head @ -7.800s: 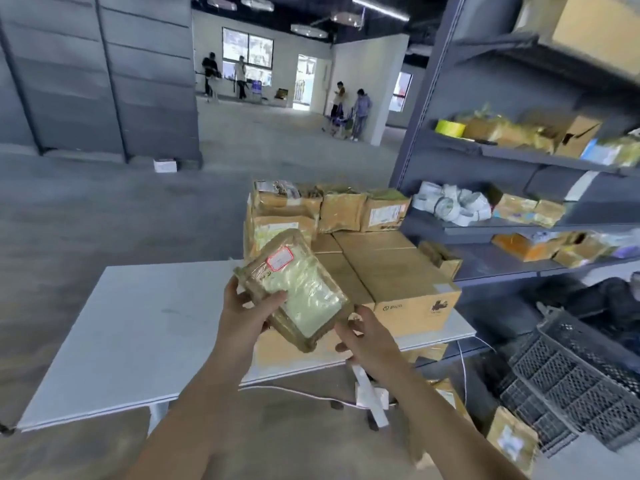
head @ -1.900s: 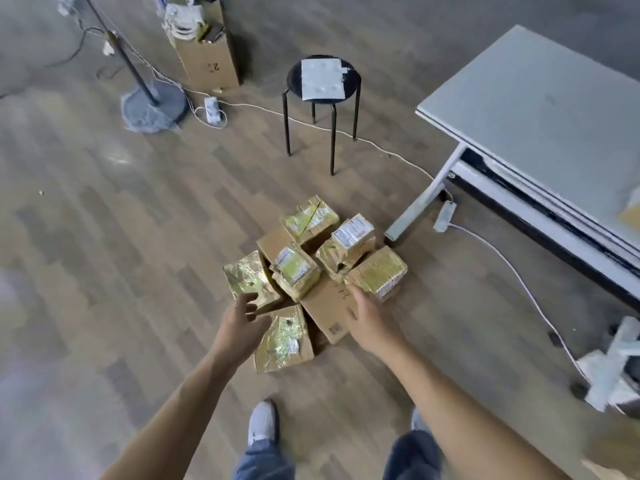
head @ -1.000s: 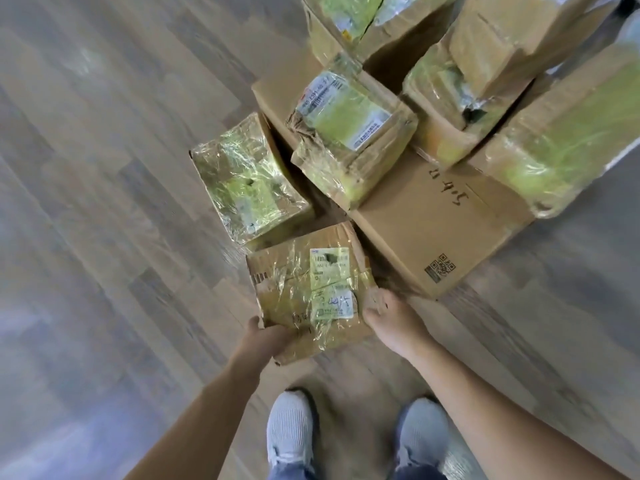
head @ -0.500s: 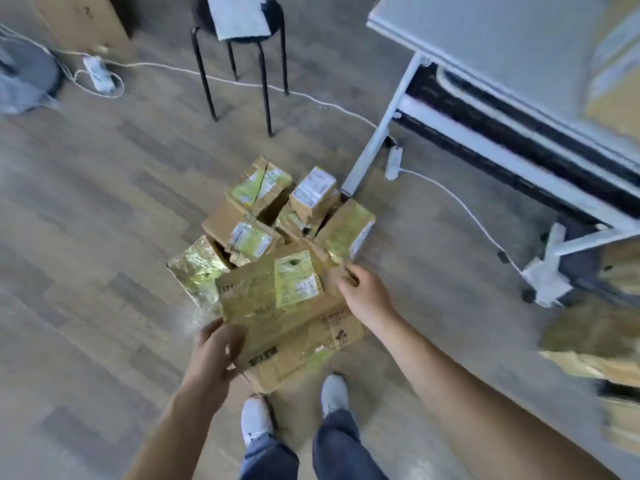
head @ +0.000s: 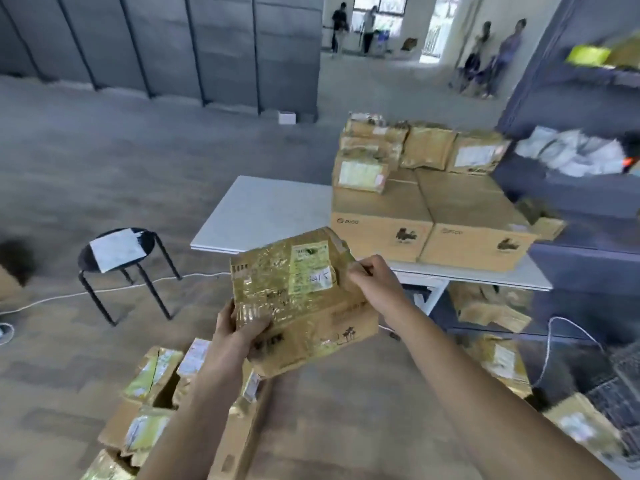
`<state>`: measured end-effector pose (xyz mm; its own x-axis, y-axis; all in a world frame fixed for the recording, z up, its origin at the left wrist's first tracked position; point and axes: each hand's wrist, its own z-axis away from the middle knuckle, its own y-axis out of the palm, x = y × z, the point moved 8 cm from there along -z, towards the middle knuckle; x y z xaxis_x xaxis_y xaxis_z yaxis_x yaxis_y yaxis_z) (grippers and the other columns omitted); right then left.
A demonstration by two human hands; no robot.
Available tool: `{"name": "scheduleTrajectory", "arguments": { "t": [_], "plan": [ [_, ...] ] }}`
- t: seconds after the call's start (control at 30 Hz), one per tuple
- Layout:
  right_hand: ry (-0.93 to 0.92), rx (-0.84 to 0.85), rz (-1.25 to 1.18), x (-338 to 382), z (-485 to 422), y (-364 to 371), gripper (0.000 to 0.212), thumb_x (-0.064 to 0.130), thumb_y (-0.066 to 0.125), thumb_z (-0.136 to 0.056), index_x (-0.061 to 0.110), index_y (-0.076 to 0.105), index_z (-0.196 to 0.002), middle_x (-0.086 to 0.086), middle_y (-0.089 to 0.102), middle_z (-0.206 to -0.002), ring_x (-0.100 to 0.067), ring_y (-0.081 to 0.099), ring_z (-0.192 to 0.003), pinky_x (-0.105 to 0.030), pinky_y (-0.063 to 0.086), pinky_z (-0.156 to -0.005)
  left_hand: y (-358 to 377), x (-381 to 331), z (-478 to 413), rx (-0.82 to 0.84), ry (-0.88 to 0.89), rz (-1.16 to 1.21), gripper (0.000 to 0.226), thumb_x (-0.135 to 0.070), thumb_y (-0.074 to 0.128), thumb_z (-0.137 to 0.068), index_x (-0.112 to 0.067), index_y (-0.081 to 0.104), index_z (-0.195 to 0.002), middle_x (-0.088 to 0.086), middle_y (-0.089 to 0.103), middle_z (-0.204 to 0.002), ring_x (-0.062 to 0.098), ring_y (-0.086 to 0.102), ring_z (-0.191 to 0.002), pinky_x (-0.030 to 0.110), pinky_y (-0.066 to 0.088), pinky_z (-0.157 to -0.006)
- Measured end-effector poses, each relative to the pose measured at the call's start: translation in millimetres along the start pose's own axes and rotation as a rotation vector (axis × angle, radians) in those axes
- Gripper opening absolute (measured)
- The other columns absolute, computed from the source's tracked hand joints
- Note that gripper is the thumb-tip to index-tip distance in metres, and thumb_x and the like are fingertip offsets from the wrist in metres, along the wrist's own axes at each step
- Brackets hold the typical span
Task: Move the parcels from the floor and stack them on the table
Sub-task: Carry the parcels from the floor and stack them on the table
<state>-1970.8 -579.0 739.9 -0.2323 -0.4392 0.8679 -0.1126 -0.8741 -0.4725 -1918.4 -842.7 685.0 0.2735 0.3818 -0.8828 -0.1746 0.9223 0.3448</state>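
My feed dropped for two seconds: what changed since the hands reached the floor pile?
The taped parcel has come up off the floor; the left hand grips its near-left corner, the right hand its right edge, holding it before the table. The floor pile and the table stack stayed put.

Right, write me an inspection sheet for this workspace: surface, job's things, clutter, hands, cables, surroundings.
Surface: white table, bare on its left part; two large cartons fill its right part.
Job's things: held parcel, taped cardboard, in the air before the table; stacked parcels on the cartons; floor parcels at lower left.
Clutter: black stool with a white sheet on its seat; parcels under the table; grey crate at lower right.
Hands: left hand grips the parcel's near left corner; right hand grips its far right edge.
Cables: white cable on the floor by the stool; second white cable loops at right.
Surroundings: shelving at right, grey partition wall behind, people far off.
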Motion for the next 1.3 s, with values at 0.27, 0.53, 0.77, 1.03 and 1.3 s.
{"name": "scheduleTrajectory", "arguments": {
  "t": [0.27, 0.53, 0.77, 1.03, 1.3],
  "plan": [
    [-0.086, -0.112, -0.189, -16.2, -38.8, -195.3, 0.022, 0.025, 0.059, -0.088, 0.037, 0.053, -0.106, 0.015, 0.059, -0.107, -0.002, 0.055, -0.096, -0.027, 0.044, -0.073, 188.6, -6.6, -11.3, 0.148, 0.094, -0.034, 0.038, 0.001, 0.06, -0.085, -0.019, 0.06, -0.118, 0.008, 0.072, -0.104, 0.021, 0.072, -0.084, 0.025, 0.054, -0.056],
    [0.0, -0.217, -0.138, -73.6, -85.0, -310.9, 0.051, 0.008, 0.051, -0.09, 0.032, 0.046, -0.135, 0.012, 0.054, -0.121, -0.014, 0.051, -0.111, -0.035, 0.045, -0.091, 321.2, 15.5, -59.0, 0.203, 0.161, -0.254, 0.047, 0.015, 0.061, -0.078, -0.013, 0.052, -0.115, 0.004, 0.063, -0.118, 0.024, 0.06, -0.113, 0.052, 0.052, -0.09],
    [0.062, -0.294, -0.082, -104.4, -171.2, -380.7, 0.052, 0.009, 0.05, -0.092, 0.03, 0.044, -0.14, 0.011, 0.055, -0.119, -0.006, 0.052, -0.093, -0.026, 0.042, -0.073, 434.3, 16.6, -145.0, 0.29, 0.205, -0.386, 0.043, 0.006, 0.063, -0.08, -0.018, 0.053, -0.115, -0.006, 0.064, -0.111, 0.008, 0.062, -0.097, 0.026, 0.049, -0.07],
    [0.244, -0.401, -0.039, -132.6, -296.2, -453.6, 0.044, 0.018, 0.059, -0.087, 0.024, 0.057, -0.13, 0.007, 0.065, -0.096, -0.007, 0.059, -0.082, -0.024, 0.044, -0.06, 556.1, 32.4, -274.2, 0.516, 0.056, -0.458, 0.041, -0.011, 0.066, -0.086, -0.022, 0.053, -0.123, 0.001, 0.067, -0.113, 0.02, 0.063, -0.105, 0.045, 0.05, -0.094],
    [0.303, -0.376, -0.052, -156.5, -382.9, -484.8, 0.025, 0.034, 0.059, -0.09, 0.029, 0.065, -0.114, 0.004, 0.064, -0.117, -0.007, 0.058, -0.094, -0.026, 0.044, -0.072, 619.3, 61.3, -369.6, 0.489, -0.018, -0.561, 0.029, -0.025, 0.063, -0.088, -0.039, 0.052, -0.111, -0.015, 0.063, -0.105, 0.006, 0.061, -0.094, 0.028, 0.049, -0.072]
  ]
}}
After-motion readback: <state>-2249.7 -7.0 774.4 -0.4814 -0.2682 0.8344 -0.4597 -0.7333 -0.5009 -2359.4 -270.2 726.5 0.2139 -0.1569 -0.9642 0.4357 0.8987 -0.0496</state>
